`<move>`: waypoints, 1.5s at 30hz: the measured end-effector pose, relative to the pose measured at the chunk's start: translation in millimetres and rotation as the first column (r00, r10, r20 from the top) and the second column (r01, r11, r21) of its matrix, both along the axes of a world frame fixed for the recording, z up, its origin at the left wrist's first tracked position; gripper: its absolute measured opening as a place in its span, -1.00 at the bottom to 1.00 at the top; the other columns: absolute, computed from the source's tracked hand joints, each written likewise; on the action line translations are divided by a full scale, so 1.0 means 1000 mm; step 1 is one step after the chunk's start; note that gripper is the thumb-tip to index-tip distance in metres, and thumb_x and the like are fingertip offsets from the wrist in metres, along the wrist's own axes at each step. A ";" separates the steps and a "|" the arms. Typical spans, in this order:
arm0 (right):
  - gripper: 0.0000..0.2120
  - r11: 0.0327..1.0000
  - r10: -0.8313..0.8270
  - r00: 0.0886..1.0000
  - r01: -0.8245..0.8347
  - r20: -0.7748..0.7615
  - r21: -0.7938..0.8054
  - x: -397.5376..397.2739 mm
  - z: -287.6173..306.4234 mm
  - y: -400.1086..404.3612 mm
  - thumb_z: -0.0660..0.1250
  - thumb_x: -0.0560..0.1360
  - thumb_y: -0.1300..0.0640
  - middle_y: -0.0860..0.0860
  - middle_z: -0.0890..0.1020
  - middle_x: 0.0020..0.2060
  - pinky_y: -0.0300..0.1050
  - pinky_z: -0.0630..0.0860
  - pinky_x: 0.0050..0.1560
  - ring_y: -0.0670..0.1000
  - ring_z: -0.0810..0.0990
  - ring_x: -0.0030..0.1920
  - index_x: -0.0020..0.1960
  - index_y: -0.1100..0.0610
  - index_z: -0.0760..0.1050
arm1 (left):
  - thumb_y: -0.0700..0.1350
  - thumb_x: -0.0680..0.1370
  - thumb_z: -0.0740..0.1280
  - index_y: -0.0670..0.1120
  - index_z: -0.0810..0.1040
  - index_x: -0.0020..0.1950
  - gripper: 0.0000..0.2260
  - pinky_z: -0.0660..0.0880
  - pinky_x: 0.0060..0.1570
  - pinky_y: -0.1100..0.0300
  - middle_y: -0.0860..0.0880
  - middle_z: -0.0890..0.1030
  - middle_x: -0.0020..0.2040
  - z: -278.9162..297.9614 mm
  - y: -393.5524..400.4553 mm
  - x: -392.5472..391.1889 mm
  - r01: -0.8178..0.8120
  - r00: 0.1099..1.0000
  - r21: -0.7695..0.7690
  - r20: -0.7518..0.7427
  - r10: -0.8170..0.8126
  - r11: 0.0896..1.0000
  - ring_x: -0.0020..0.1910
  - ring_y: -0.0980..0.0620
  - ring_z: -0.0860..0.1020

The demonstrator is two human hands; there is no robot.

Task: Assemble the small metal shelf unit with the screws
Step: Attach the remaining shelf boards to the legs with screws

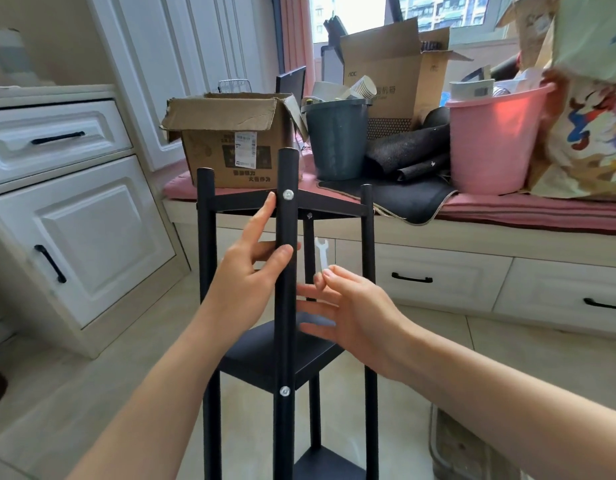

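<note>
Black matte metal makes up the shelf unit (285, 341), which stands upright on the pale tiled floor (92, 393) just in front of the person: round tubular posts joined by flat square shelves, one at the top, one midway and one low down. Two silvery round-headed screws sit in the nearest post, the upper screw (287, 194) level with the top shelf and the lower screw (284, 391) at the middle shelf.

The left hand (251, 271) grips the near post, thumb pressed on its front and fingers passing behind it, the forefinger stretched up towards the upper screw. The right hand (348, 306) is spread loosely beside the post, yet thumb and forefinger pinch a small flat white wrench (321, 252) with an open, forked end (whether the other fingers touch the post is unclear).

Behind, on a pink cushioned bench (507, 206), stands an open brown cardboard box (230, 140), its inside hidden. A dark green plastic bucket (337, 140) holds paper cups and scraps; a pink plastic bucket (490, 143) is filled with papers. A taller open carton (396, 71) stands behind them, and black mesh-textured mats (410, 150) lie rolled between the buckets.
</note>
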State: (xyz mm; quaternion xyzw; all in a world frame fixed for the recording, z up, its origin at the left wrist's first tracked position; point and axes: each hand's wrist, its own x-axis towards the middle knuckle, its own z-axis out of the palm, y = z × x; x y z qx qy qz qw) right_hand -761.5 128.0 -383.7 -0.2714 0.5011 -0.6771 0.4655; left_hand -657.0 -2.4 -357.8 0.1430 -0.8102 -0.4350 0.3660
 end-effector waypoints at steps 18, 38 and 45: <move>-0.72 0.981 -0.167 0.946 0.187 0.277 -0.048 0.022 -0.003 -0.023 0.03 0.71 0.16 0.10 0.63 -0.35 -0.04 0.61 -0.11 0.04 0.63 -0.31 -0.05 0.22 0.45 | -0.11 0.58 0.41 0.10 0.38 0.43 -0.55 0.45 0.16 0.32 0.19 0.60 0.10 -0.014 -0.039 0.023 -0.418 0.899 0.014 -0.138 0.415 0.909 0.13 0.21 0.55; -0.73 0.725 -0.688 0.720 0.687 -0.087 -0.045 -0.070 -0.009 -0.035 -0.04 0.69 0.16 0.17 0.42 -0.32 -0.13 0.53 -0.44 -0.02 0.45 -0.52 -0.11 0.17 0.33 | -0.12 0.63 0.34 -0.11 0.50 -0.03 -0.91 0.45 -0.16 0.05 0.04 0.48 -0.36 -0.061 -0.026 -0.025 -0.034 0.998 0.555 0.057 0.002 0.831 -0.32 0.02 0.45; -0.75 0.690 -0.724 0.674 0.712 -0.147 -0.133 -0.089 -0.017 -0.050 -0.03 0.69 0.19 0.14 0.46 -0.39 -0.07 0.55 -0.42 -0.02 0.49 -0.49 -0.12 0.16 0.30 | -0.09 0.64 0.31 -0.12 0.51 -0.05 -0.87 0.48 -0.09 0.03 0.01 0.52 -0.32 -0.063 -0.026 -0.034 -0.047 0.999 0.556 0.019 0.044 0.830 -0.29 0.01 0.47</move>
